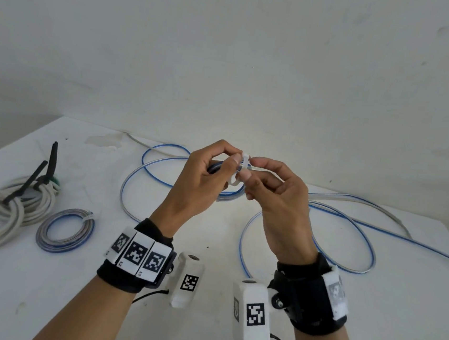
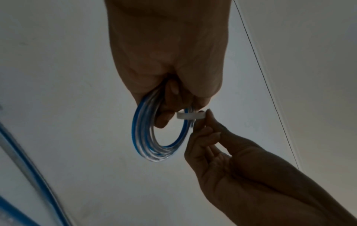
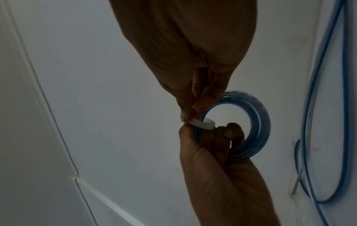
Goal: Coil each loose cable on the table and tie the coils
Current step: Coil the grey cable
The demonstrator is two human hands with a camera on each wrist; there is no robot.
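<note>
A small coil of clear, blue-striped cable (image 1: 229, 192) (image 2: 146, 134) (image 3: 258, 122) is held above the white table (image 1: 237, 253). My left hand (image 1: 225, 164) (image 2: 170, 104) grips the coil, its fingers curled through the ring. A white tie strip (image 1: 241, 171) (image 2: 190, 115) (image 3: 201, 123) wraps round the coil's strands. My right hand (image 1: 249, 168) (image 3: 188, 114) pinches the strip's end between thumb and forefinger, right beside the left thumb. More of the same blue-striped cable (image 1: 350, 217) lies loose in wide loops on the table behind and to the right.
At the left lie a thick white cable coil (image 1: 8, 214) bound with black ties (image 1: 36, 176) and a small tied blue-striped coil (image 1: 65, 231). A thin grey cable (image 1: 386, 215) runs along the far right. A white wall stands behind the table.
</note>
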